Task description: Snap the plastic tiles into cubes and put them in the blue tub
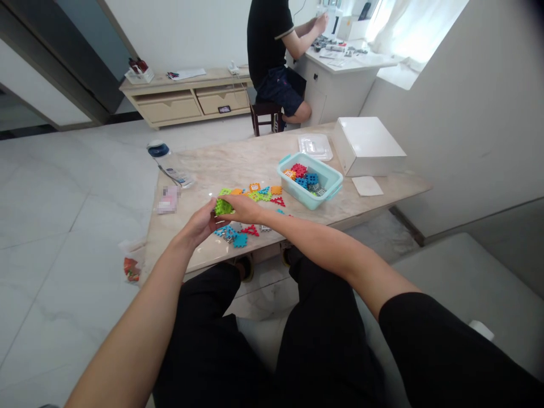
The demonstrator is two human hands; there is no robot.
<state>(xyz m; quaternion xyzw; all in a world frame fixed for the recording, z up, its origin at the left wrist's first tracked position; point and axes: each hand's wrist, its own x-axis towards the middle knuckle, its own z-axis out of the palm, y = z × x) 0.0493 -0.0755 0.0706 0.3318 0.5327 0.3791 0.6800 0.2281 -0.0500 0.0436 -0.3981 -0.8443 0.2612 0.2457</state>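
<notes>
Between my two hands, just above the table (pixel 170 241), is a green interlocking building piece (pixel 223 207). My left hand (pixel 202 222) grips its left and lower side, and my right hand (pixel 242 208) closes on it from the right and top. Whether it is one piece or several joined ones I cannot tell. Loose flat toothed pieces lie around the hands: an orange square (pixel 276 190), a red triangle (pixel 278 201), a blue square (pixel 240 240), and several others. Some are partly covered by my hands.
A light-blue tub (pixel 312 198) with more pieces stands right of the hands, its clear lid (pixel 315 147) behind it. Beyond are a white box (pixel 369 144) and a paper sheet (pixel 368 186). A water bottle (pixel 172 167) is at left. A person (pixel 272 51) sits at another desk.
</notes>
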